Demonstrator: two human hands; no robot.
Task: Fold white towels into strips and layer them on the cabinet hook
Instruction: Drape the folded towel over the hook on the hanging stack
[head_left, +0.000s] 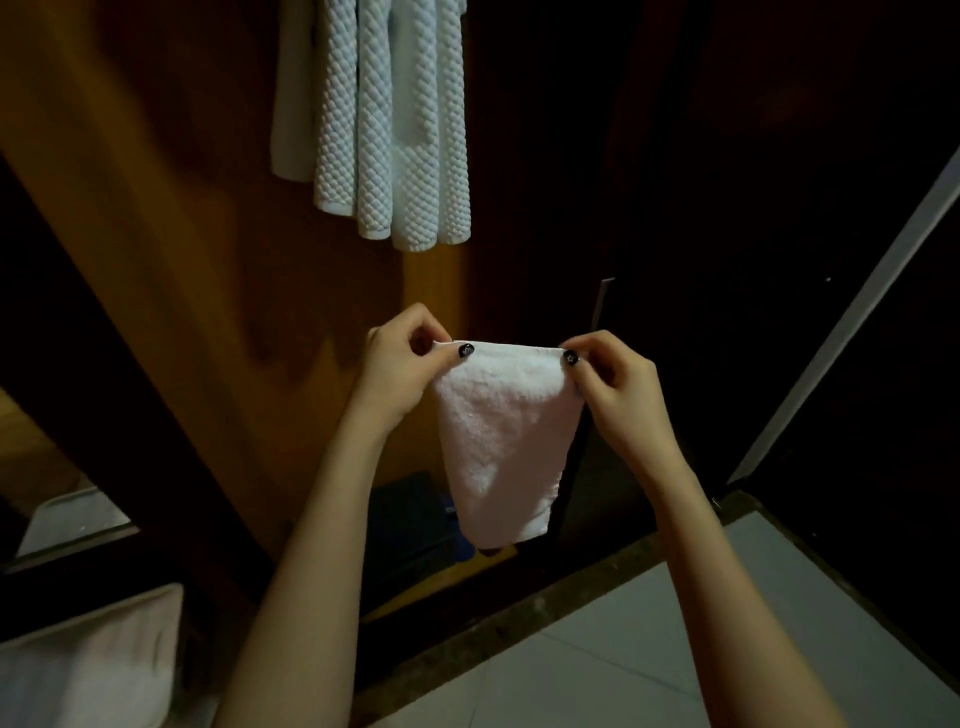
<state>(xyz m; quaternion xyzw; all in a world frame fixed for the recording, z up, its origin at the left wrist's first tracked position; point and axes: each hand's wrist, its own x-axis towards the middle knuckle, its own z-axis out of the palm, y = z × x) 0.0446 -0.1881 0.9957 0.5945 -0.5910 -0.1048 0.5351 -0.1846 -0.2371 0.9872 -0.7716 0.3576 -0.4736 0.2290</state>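
Towel (504, 441), white and folded narrow, hangs at frame centre, pinched at its top corners by left hand (400, 364) and right hand (613, 384), each grip closed on the edge to keep it taut (likely for another fold). Hung towels (389, 119) drape upper centre, against the cabinet (156, 208).

support=cabinet panel (156, 208) | hanging=textured towels (389, 130) | below=tiled floor (649, 623) | on-floor=dark threshold strip (519, 608)
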